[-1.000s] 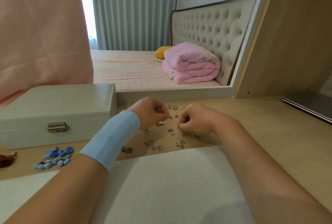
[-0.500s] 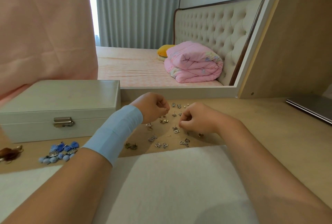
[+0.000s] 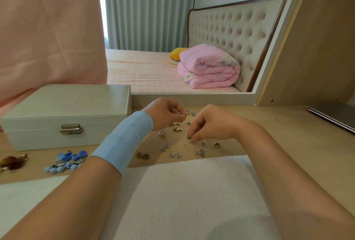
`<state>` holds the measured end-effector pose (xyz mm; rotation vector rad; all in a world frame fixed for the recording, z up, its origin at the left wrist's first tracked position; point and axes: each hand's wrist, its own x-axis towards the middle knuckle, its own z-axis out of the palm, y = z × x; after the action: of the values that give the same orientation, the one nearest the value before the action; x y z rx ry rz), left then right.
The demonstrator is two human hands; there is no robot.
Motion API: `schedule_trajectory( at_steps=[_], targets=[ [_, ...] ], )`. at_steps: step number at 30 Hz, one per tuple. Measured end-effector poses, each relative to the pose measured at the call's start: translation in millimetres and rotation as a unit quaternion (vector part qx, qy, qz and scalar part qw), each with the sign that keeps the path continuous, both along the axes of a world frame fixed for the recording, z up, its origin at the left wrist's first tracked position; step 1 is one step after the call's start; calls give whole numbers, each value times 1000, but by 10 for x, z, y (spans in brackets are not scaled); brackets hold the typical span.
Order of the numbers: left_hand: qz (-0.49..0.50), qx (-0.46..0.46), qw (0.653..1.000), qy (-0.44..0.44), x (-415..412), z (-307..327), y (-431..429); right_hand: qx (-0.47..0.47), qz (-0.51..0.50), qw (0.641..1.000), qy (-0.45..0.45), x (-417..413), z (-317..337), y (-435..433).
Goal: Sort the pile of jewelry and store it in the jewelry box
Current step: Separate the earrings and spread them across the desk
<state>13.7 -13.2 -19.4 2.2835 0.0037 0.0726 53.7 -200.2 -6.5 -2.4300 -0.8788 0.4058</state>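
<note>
Several small silver and gold earrings (image 3: 176,154) lie scattered on the wooden desk in front of me. My left hand (image 3: 165,113), with a blue band on the wrist, pinches a small gold ring (image 3: 183,117) just above the pile. My right hand (image 3: 208,124) reaches down with curled fingers and pinches a small silver earring (image 3: 190,140) on the desk. A gold ring (image 3: 217,144) lies to the right of that hand. The white jewelry box (image 3: 63,116) stands closed at the left, its metal clasp (image 3: 71,129) facing me.
Blue tassel earrings (image 3: 66,161) and a brown tassel piece (image 3: 12,163) lie in front of the box. A white towel (image 3: 172,191) covers the near desk. A mirror (image 3: 192,93) stands behind the pile, and a flat silver device (image 3: 334,113) lies at the far right.
My right hand has dropped lower and nearer, onto the small silver earring. My left hand still holds the ring. The view has shifted slightly left.
</note>
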Motion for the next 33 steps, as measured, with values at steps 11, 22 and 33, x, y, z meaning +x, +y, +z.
schedule_trajectory(
  at_steps=[11, 22, 33],
  targets=[
    [-2, -127, 992, 14, -25, -23, -96, 218, -67, 973, 45, 76, 19, -89],
    [6, -123, 992, 6, -35, -30, -200, 210, -64, 974, 60, 125, 1, -208],
    [-34, -126, 991, -19, -63, -16, -210, 204, -60, 973, 91, 114, 22, -268]
  ],
)
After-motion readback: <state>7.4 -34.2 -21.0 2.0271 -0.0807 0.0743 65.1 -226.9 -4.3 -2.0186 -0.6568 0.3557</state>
